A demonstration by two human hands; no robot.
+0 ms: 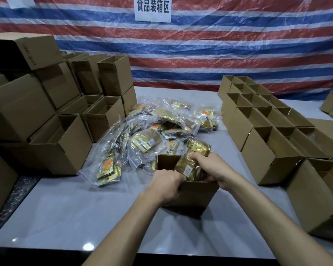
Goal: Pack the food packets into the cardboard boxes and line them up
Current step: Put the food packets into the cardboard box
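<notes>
We are gripping the box [198, 194] by its near rim with our left hand [166, 186], our right hand [212, 169] clutching gold packets [185, 166] inside it. The box is sitting on the table [85, 208] before the pile [152, 135].

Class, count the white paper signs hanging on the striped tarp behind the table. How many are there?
2. The printed sign hangs at top centre; the cropped sign is at top left, cut off by the frame edge. Others may hang outside the view.
</notes>
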